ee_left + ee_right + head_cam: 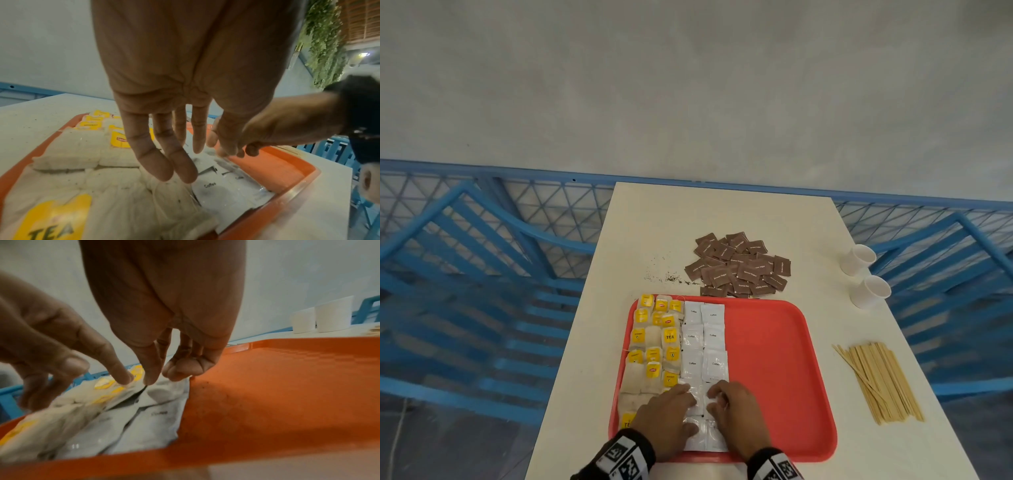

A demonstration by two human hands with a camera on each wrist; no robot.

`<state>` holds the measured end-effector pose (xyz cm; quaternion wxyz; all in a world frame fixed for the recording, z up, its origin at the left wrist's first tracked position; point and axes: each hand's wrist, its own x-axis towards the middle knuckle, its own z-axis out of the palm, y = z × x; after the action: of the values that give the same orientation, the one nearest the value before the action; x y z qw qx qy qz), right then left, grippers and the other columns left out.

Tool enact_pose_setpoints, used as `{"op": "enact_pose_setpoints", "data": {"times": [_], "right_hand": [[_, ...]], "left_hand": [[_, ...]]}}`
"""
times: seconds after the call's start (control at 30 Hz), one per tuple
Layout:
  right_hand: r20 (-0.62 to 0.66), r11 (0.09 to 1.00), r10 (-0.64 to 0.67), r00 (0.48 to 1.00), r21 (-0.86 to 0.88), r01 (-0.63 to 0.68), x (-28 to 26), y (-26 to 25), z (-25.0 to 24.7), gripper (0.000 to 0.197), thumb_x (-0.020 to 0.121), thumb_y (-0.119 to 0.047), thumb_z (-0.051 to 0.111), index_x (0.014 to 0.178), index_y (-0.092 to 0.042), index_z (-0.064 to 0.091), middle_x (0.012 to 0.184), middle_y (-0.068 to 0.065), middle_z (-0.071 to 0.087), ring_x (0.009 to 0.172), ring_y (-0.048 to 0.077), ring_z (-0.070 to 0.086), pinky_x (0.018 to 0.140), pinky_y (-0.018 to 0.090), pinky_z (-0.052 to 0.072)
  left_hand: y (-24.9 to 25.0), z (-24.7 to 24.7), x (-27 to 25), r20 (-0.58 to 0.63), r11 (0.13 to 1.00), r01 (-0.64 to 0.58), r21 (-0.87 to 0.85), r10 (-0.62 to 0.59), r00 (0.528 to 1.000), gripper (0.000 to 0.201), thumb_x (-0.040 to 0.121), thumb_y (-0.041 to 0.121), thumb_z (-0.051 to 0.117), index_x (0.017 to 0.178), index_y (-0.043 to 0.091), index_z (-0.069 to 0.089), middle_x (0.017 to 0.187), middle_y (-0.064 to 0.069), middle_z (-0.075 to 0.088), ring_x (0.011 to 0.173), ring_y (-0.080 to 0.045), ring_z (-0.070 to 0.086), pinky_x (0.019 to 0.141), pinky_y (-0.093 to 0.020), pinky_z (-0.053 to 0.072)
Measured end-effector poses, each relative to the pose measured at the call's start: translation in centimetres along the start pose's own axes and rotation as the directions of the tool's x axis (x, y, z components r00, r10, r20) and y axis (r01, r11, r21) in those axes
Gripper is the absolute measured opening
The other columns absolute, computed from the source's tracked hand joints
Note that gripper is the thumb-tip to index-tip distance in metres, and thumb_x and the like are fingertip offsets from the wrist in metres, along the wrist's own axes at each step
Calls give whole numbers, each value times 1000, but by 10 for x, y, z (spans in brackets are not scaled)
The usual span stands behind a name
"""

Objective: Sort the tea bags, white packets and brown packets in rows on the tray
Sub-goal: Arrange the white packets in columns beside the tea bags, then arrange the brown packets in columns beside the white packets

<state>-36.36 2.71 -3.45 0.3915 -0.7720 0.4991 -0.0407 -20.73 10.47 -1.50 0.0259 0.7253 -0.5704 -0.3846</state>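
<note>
White packets (703,346) in two columns mid-tray (774,359), tea bags (654,342) at 9 o'clock. Brown packets (739,267) heaped on worktop (654,222) at 12. Left hand (671,418) flat, fingers straight, on near packets; right hand (736,411) curled, pinching one.

You are at what looks like a café or canteen table. A white table (654,219) fills the lower centre of the head view, carrying a red serving tray (774,359), two white paper cups (858,259) at right, a bundle of wooden stirrers (883,380) at lower right, and brown sugar packets (739,267). Blue slatted chairs (465,274) and blue mesh fencing (544,198) flank it; a climbing plant (322,40) shows upper right in the left wrist view.
</note>
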Motion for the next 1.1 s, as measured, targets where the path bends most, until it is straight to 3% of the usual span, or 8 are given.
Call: {"op": "enact_pose_setpoints", "data": {"times": [0.13, 0.23, 0.37, 0.47, 0.53, 0.67, 0.9, 1.1], "right_hand": [[-10, 986, 2, 1000, 168, 0, -5, -4, -12, 15, 71, -38, 46, 68, -34, 60, 75, -9, 69, 70, 8, 67, 68, 30, 55], [-31, 986, 9, 999, 169, -4, -6, 5, -25, 22, 81, -23, 68, 62, -30, 59, 61, -18, 63, 61, 1, 58, 57, 13, 43], [-72, 972, 103, 992, 220, -85, -3, 30, -53, 40, 80, -32, 78, 52, -22, 51, 50, -8, 50, 50, 1, 43, 52, 14, 37], [-74, 973, 156, 985, 181, -141, 8, 53, -77, 41, 81, -36, 78, 53, -21, 52, 52, -6, 53, 50, 1, 45, 55, 17, 37], [-88, 971, 191, 978, 163, -175, 20, 66, -99, 39, 82, -36, 77, 54, -18, 56, 56, -6, 59, 53, 2, 50, 57, 17, 40], [-84, 955, 269, 959, 156, -254, 61, 79, -147, 33, 85, -41, 72, 65, -15, 68, 68, -4, 69, 66, 10, 63, 62, 23, 50], [-73, 974, 221, 973, 65, -216, 171, 71, -188, 25, 88, -25, 67, 67, -12, 70, 75, -2, 71, 75, 13, 63, 67, 26, 47], [-69, 992, 126, 990, -9, -126, 246, 35, -188, 38, 90, -17, 63, 54, -24, 53, 60, -14, 55, 62, 7, 54, 49, 6, 32]], "left_hand": [[-1, 1, 1, -14, 1000, -6, 27, 7, 1000, 47, 96, 43, 55, 140, 28, 48, 157, 13, 32, 138, -17, 43, 110, -39, 39], [-1, -7, -1, -94, 995, -70, -65, 63, 994, 38, 94, 45, 56, 130, 34, 54, 141, 19, 46, 126, -9, 49, 105, -34, 43], [-2, -37, 5, -192, 975, -131, -178, 96, 977, 5, 96, 36, 59, 97, 35, 64, 98, 19, 65, 92, 0, 58, 86, -28, 51], [7, -68, 17, -260, 959, -110, -262, 40, 965, 21, 95, 32, 65, 75, 24, 62, 66, 12, 58, 60, -2, 50, 61, -16, 44], [12, -89, 28, -300, 953, -88, -291, -4, 954, 36, 94, 36, 67, 65, 18, 52, 57, 10, 46, 51, -4, 41, 56, -13, 38], [15, -126, 60, -363, 972, -52, -229, -36, 931, 49, 93, 40, 66, 57, 20, 39, 54, 8, 38, 51, -7, 34, 53, -17, 30], [14, -154, 145, -238, 985, 55, -163, -94, 967, 25, 93, 29, 66, 70, 24, 58, 75, 13, 58, 66, -2, 52, 56, -12, 32], [31, -157, 200, -271, 986, 109, -129, -141, 952, 19, 91, 24, 63, 72, 20, 62, 74, 9, 61, 76, -16, 61, 69, -26, 45]]}}
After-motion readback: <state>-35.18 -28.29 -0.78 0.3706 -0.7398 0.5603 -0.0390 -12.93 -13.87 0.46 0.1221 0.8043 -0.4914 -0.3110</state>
